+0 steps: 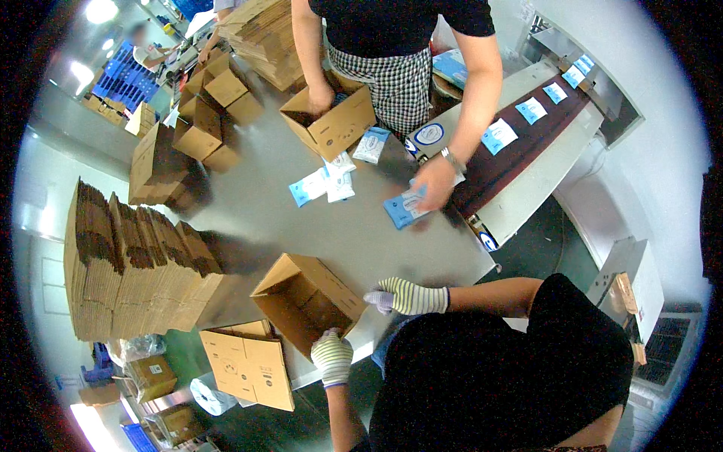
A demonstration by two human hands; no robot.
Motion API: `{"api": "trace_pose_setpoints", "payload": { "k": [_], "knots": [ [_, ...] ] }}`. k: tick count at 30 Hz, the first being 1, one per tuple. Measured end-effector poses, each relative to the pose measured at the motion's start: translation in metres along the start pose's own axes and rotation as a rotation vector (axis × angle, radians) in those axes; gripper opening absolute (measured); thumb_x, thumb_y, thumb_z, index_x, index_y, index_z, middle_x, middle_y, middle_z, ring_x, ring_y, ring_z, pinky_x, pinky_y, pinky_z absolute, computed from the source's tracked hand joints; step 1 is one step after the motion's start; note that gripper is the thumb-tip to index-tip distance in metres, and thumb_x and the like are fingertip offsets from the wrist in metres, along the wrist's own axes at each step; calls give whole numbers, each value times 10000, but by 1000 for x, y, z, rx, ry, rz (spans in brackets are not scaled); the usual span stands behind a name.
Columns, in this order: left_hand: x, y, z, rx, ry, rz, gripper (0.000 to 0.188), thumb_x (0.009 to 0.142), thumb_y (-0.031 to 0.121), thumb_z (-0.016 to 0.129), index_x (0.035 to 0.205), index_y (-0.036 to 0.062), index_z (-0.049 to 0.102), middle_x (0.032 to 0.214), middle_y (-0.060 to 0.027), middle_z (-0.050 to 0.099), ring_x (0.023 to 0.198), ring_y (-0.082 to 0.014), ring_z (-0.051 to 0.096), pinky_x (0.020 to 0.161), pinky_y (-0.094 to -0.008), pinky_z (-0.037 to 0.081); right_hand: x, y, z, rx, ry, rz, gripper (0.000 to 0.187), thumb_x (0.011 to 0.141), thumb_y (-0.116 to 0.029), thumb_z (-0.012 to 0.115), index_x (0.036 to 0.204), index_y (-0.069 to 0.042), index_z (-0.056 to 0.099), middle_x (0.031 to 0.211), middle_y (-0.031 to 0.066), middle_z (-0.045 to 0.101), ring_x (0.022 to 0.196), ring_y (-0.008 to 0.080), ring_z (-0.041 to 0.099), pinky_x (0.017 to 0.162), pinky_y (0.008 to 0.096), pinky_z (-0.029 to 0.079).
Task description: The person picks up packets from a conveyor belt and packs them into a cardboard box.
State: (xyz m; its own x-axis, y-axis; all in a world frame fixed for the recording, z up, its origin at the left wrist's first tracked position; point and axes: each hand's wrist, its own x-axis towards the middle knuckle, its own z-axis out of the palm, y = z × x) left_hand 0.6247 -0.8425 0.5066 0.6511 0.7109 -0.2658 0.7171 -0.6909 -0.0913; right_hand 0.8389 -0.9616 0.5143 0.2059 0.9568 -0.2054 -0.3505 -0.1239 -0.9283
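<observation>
An open, upright cardboard box (331, 285) sits at the near edge of the metal table, and no contents show inside it. My left hand (332, 360), in a striped white-and-green knit glove, grips the box's near rim with its fingers over the edge. At the box's right corner is my right hand (410, 296), gloved the same way; its fingers are drawn together against the cardboard edge. Beyond it, a co-worker's hand (435, 184), blurred, touches a blue-and-white packet (404, 209). The co-worker's other hand (321, 98) reaches into another cardboard box (340, 128).
Several packets (310, 187) lie mid-table (286, 226). More packets (532, 111) ride a dark conveyor belt (482, 172) at right. Tall stacks of flattened cartons (128, 279) stand at left, with open boxes (199, 124) behind. A folded carton (247, 365) overhangs the near left edge.
</observation>
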Motion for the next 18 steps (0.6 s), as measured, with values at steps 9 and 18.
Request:
{"api": "trace_pose_setpoints", "payload": {
  "k": [9, 18],
  "knots": [
    [1, -3, -34, 26, -141, -25, 260, 765, 198, 518, 957, 133, 681, 934, -118, 674, 816, -287, 654, 756, -401, 508, -11, -18, 29, -305, -42, -302, 388, 817, -210, 694, 632, -97, 372, 589, -42, 301, 584, 76, 288, 495, 297, 275],
    [-2, -13, -32, -31, -130, 20, 246, 748, 209, 557, 955, 124, 658, 955, -84, 662, 869, -266, 635, 780, -393, 482, -18, 17, 40, -267, -162, -275, 316, 727, -21, 657, 1027, -5, 560, 967, 75, 594, 910, 176, 561, 837, 297, 445]
  ]
}}
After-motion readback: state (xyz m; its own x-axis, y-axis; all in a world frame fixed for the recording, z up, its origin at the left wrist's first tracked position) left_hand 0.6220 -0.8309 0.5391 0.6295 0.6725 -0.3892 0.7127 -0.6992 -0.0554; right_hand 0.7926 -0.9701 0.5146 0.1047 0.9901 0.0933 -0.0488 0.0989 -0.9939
